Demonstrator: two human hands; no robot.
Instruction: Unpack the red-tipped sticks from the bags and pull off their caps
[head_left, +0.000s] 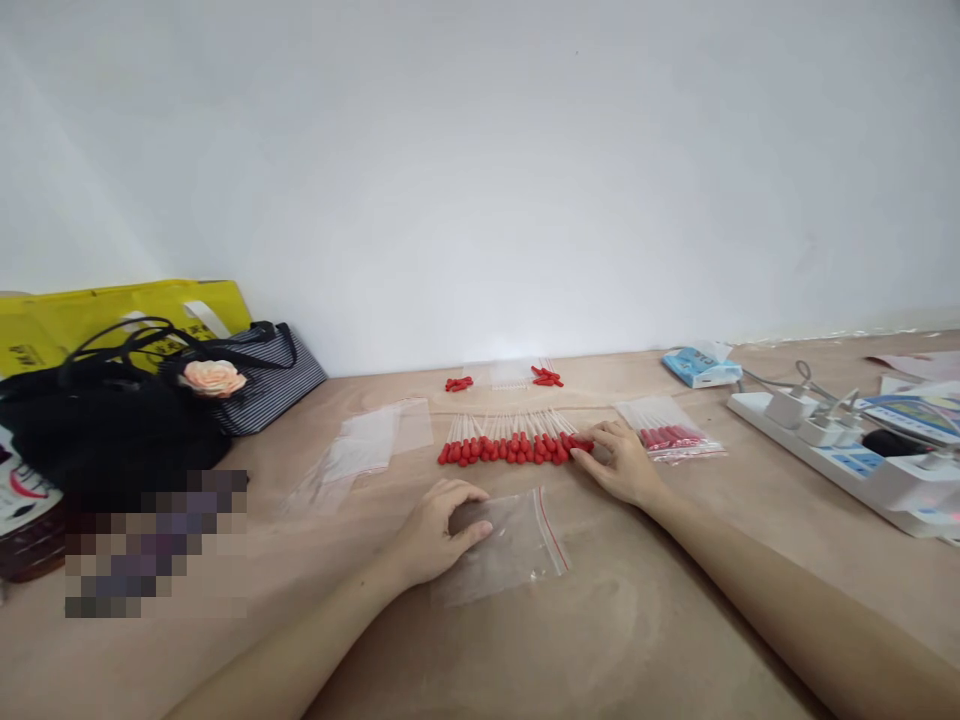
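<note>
The row of red-headed sticks (pixel 504 449) lies mid-desk (pixel 645 640), long axes running toward the wall (pixel 480 180), red ends nearest the person. The right hand (pixel 616 463) is nearer, at the row's right end; whether its grip is closed on any stick, I cannot tell. The left hand (pixel 442 532), grip parted, is at the clear bag (pixel 517 555) before the row.
</note>
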